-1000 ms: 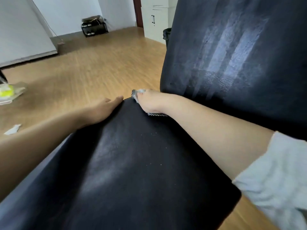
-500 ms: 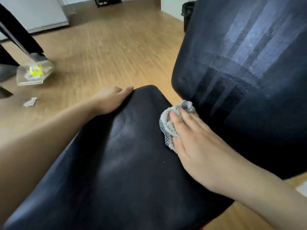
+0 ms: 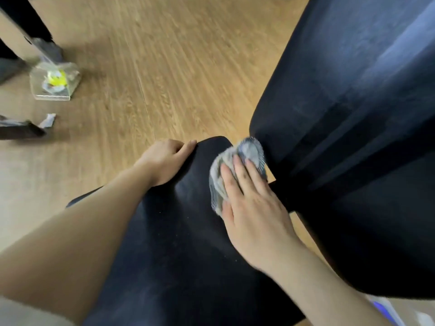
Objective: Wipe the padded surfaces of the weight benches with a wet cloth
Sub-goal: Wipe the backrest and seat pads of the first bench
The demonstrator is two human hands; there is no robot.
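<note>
Where the narrow front end of the black, leather-like seat pad (image 3: 176,243) meets the tall back pad (image 3: 353,137), a crumpled grey-white cloth (image 3: 249,151) lies on the seat's upper surface, its far edge just touching the lower corner of the back pad. The cloth looks fluffy, with a fine dark check along its rim, though motion blurs its texture. The right hand (image 3: 254,208) lies flat on top of it, fingers (image 3: 242,175) straight and spread, pressing it down rather than clutching it. The left hand (image 3: 162,161) holds the seat's left edge near the rounded tip, thumb lying on the top surface and the other fingers bent over the side. Both pads are smooth and matte, with soft bluish sheen and lighter streaks down the back pad. Beneath is a tan wood-grain floor (image 3: 176,67), on which a clear plastic box (image 3: 55,82) with something yellow inside and a white paper scrap (image 3: 48,120) lie well apart from the pads.
</note>
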